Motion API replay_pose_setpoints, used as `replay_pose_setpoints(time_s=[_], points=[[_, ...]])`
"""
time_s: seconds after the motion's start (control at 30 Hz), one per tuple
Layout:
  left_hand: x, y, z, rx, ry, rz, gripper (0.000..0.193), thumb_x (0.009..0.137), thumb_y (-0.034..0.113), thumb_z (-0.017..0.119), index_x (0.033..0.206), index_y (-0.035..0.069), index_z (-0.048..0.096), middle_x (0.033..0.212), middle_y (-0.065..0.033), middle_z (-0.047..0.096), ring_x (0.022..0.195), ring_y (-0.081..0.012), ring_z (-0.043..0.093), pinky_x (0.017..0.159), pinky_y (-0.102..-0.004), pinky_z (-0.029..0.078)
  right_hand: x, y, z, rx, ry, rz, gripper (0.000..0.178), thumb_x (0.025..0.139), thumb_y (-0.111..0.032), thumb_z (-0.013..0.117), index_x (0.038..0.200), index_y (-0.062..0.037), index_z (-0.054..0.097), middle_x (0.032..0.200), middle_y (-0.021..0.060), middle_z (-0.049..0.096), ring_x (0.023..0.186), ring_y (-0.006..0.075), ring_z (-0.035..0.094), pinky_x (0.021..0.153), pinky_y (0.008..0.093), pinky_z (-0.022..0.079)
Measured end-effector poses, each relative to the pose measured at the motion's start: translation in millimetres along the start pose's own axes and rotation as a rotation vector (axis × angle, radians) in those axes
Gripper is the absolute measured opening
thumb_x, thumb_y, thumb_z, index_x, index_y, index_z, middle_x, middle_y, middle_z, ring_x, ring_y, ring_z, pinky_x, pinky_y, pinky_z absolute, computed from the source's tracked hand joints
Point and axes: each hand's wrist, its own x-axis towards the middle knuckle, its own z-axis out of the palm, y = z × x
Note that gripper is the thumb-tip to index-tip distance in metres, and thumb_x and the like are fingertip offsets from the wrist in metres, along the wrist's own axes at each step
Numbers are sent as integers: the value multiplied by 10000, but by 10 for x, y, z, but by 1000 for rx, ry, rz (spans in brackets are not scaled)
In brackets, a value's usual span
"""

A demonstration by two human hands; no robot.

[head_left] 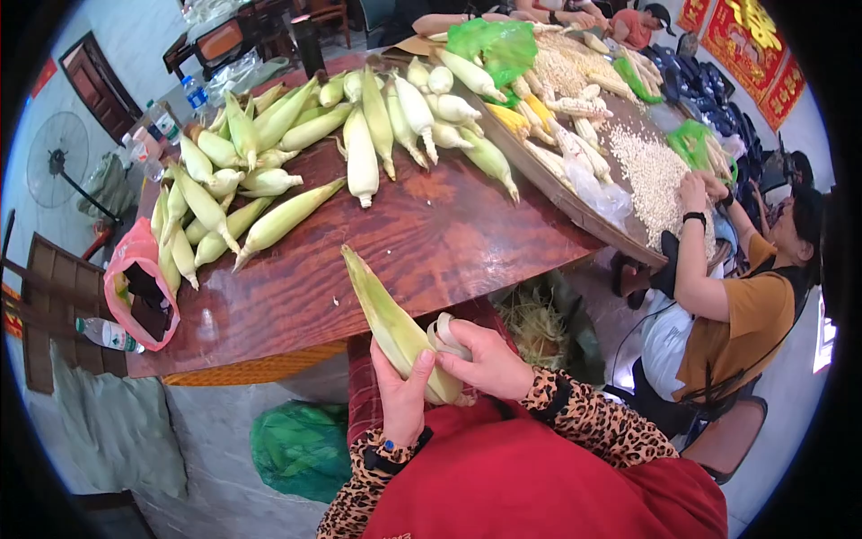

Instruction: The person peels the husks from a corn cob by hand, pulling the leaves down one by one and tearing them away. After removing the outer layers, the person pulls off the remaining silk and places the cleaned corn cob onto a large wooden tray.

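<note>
An ear of corn (388, 316) in its green husk slants up over the near table edge, its tip pointing away to the left. My left hand (400, 393) is wrapped round its lower part, thumb along the husk. My right hand (490, 361) is closed at the ear's right side, close to my left thumb. From its fingers a pale curled strip (439, 333) stands up, which looks like a husk leaf; its lower end is hidden. Several more ears in husk (361, 162) lie heaped across the far and left parts of the table (431, 242).
At the right, a large tray (575, 205) holds loose kernels (660, 184) and bare cobs; a co-worker (736, 305) handles kernels there. A pink bag (144, 269) and a bottle (109, 334) sit at the left corner. Below lie a green bag (301, 449) and stripped husks (539, 323).
</note>
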Motion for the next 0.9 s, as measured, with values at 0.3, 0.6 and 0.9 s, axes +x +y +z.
replay_pose_setpoints(time_s=[0.3,0.6,0.9], points=[[-33,-21,-3,106,39,-1,626,774,-45,581,1316,56,285,1200,-100,440,1094,-218,461,971,-353,364,-50,26,103,-249,1,-25,175,872,-147,463,986,-23,413,877,178,503,774,378,555,643,432,464],[-82,97,189,332,111,81,599,860,116,550,1368,39,241,1328,-149,364,1169,-261,406,995,-372,332,-83,965,-38,-201,547,144,227,886,-89,411,1088,9,447,974,217,494,931,398,503,817,404,430],[32,-52,223,130,42,-126,564,873,133,565,1350,55,275,1271,-134,424,1089,-263,464,943,-393,387,-176,897,-524,596,428,376,126,904,-123,445,998,-39,441,796,11,550,703,91,517,590,246,443]])
